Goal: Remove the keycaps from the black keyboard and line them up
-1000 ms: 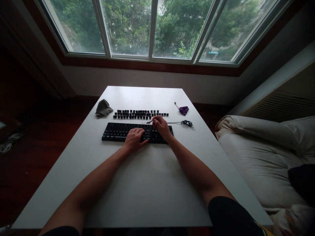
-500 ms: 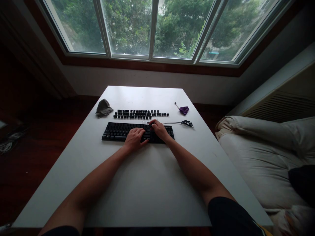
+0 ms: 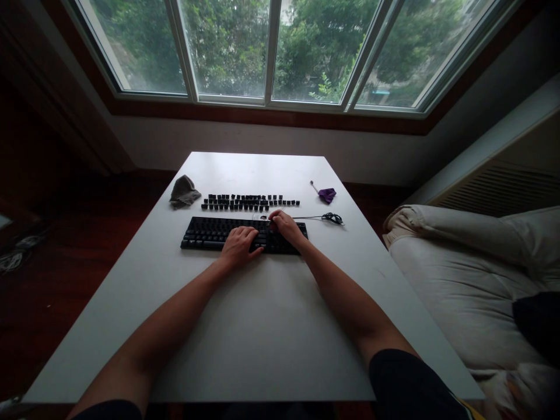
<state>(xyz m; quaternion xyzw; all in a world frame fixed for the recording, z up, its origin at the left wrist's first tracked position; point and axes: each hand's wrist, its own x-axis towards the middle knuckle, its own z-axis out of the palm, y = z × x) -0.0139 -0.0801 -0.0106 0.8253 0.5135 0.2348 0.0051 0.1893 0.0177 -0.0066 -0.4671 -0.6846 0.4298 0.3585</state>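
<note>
Apparently partway: loose keycaps [image 3: 251,202] beyond keyboard [image 3: 205,233], others seated; left hand [image 3: 238,246] relaxed atop, right hand [image 3: 286,227] pinched, contents unclear.

From close above the six o'clock edge of the smooth white rectangular table [image 3: 262,326], the head camera faces twelve, angled down.

Lost part of the keyboard [image 3: 203,233] under the left hand [image 3: 238,245] and more beneath the right hand [image 3: 287,227]. Could not make out, in so small and dim a view, anything in the right hand's pinch, nor name the thin strands [image 3: 282,209] just above, nor read lettering on the loose keys [image 3: 249,203]. Found the window [image 3: 270,64] cut off by the top edge, sleeves [image 3: 411,382] by the bottom, sofa [image 3: 459,291] by the right, and trees [image 3: 227,46] blurred.
</note>
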